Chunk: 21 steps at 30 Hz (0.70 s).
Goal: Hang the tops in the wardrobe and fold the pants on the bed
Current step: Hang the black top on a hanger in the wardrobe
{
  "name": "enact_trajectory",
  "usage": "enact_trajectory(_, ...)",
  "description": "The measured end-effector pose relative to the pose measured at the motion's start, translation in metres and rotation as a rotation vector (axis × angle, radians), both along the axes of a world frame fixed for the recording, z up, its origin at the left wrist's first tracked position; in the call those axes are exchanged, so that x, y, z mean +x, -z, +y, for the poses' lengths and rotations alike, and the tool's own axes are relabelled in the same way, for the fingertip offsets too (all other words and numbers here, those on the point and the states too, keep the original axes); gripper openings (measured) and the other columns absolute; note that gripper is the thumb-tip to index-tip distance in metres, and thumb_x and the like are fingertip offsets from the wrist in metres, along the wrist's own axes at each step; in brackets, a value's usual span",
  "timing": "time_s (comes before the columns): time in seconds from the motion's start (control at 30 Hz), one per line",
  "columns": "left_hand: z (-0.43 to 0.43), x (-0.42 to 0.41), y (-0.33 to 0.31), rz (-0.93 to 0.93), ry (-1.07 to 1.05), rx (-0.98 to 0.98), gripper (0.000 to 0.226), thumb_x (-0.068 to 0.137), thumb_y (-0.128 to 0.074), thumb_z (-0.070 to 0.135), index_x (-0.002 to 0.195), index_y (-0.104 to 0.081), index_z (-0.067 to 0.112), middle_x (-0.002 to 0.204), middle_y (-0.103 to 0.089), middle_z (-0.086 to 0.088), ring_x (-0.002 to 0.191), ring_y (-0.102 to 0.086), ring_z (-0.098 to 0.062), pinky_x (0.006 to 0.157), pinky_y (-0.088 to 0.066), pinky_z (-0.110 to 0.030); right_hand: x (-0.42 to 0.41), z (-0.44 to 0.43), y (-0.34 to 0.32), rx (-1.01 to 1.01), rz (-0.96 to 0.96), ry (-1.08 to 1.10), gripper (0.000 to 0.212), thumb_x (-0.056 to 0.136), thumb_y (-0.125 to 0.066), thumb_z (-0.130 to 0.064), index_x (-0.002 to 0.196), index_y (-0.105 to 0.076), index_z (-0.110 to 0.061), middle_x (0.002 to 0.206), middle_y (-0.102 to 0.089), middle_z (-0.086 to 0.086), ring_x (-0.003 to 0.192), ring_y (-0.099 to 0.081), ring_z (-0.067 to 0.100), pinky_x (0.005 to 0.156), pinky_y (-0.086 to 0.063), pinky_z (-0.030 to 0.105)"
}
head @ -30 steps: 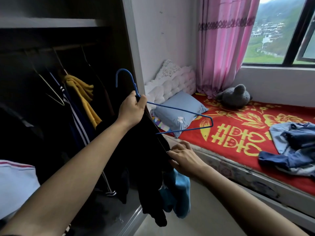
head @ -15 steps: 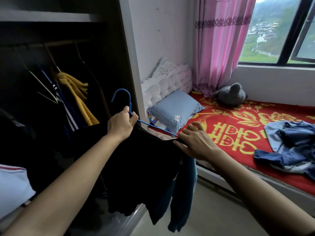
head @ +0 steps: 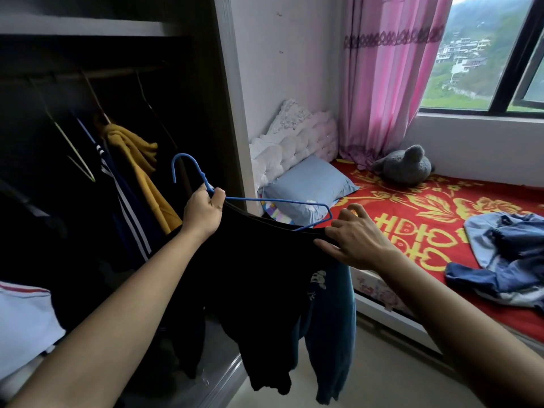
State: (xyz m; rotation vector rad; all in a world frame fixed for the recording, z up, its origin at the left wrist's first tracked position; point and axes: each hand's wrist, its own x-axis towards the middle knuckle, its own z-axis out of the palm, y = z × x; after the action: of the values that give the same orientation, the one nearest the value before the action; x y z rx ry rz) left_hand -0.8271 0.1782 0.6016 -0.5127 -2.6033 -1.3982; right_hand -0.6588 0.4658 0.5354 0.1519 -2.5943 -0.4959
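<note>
Left hand grips blue hanger; right hand pinches black top, half-threaded. Not yet hung; jeans lie unfolded on bed.

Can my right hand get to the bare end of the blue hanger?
Probably yes: the right hand, pinching the black top, sits right beside the bare end of the blue hanger, with nothing between them.

A yellow top and a striped top crowd the rail. Right of them, by the side panel, the dark gap seems open.
</note>
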Motion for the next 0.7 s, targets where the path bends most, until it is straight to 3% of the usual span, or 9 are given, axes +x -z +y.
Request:
enact_trajectory(0.2,0.002,-0.004,0.004,0.129,0.000,-0.191,0.027,0.102,-0.041,0.038,0.101,-0.051,0.012,0.075,-0.053,0.004,0.071,-0.055,-0.013,0.057,-0.036,-0.023,0.003,0.006,0.001,-0.003,0.028,-0.020,0.066,0.098,-0.017,-0.069,0.076,-0.064,-0.027,0.067,-0.055,-0.009,0.079,-0.049,0.018,0.100,-0.031,0.043)
enact_trajectory(0.33,-0.001,-0.004,0.007,0.224,-0.052,-0.351,0.036,0.102,-0.040,0.038,0.116,-0.052,0.006,0.087,-0.060,-0.005,0.083,-0.060,-0.025,0.070,-0.043,-0.035,0.006,0.006,-0.002,-0.040,0.107,-0.092,0.060,0.100,-0.027,-0.066,0.072,-0.058,-0.024,0.063,-0.054,-0.008,0.076,-0.050,0.020,0.097,-0.035,0.043)
enact_trajectory(0.43,0.006,0.002,0.012,0.253,-0.023,-0.475,0.044,0.101,-0.035,0.045,0.120,-0.051,0.008,0.082,-0.057,-0.001,0.083,-0.063,-0.029,0.068,-0.041,-0.034,0.000,0.000,-0.010,-0.072,0.131,-0.073,0.057,0.101,-0.026,-0.065,0.083,-0.062,-0.026,0.069,-0.063,-0.007,0.081,-0.055,0.020,0.099,-0.034,0.041)
enact_trajectory(0.53,0.023,0.015,0.018,0.230,0.108,-0.483,0.051,0.095,-0.034,0.062,0.106,-0.049,0.015,0.080,-0.060,-0.002,0.087,-0.065,-0.033,0.069,-0.045,-0.036,-0.015,-0.017,-0.020,-0.109,0.130,-0.083,0.055,0.101,-0.025,-0.065,0.110,-0.067,-0.030,0.074,-0.069,-0.002,0.086,-0.059,0.020,0.098,-0.034,0.039)
enact_trajectory(0.6,0.030,0.022,0.020,0.185,0.182,-0.466,0.070,0.088,-0.035,0.074,0.118,-0.048,0.012,0.095,-0.065,-0.005,0.093,-0.065,-0.029,0.078,-0.051,-0.039,-0.023,-0.026,-0.022,-0.128,0.104,-0.136,0.052,0.101,-0.027,-0.063,0.122,-0.065,-0.035,0.072,-0.069,-0.003,0.083,-0.058,0.019,0.095,-0.034,0.036)
enact_trajectory(0.63,0.030,0.023,0.020,0.163,0.207,-0.440,0.075,0.084,-0.035,0.079,0.118,-0.048,0.013,0.095,-0.064,-0.001,0.091,-0.064,-0.025,0.078,-0.050,-0.039,-0.025,-0.029,-0.021,-0.145,0.091,-0.160,0.050,0.101,-0.029,-0.062,0.120,-0.067,-0.036,0.070,-0.068,-0.003,0.081,-0.057,0.019,0.092,-0.033,0.034)
enact_trajectory(0.7,0.027,0.022,0.021,0.129,0.246,-0.359,0.069,0.076,-0.037,0.084,0.095,-0.045,0.019,0.077,-0.056,0.004,0.073,-0.060,-0.018,0.066,-0.048,-0.039,-0.027,-0.029,-0.019,-0.180,0.070,-0.181,0.051,0.102,-0.029,-0.062,0.109,-0.071,-0.035,0.066,-0.065,-0.005,0.077,-0.053,0.018,0.085,-0.028,0.029)
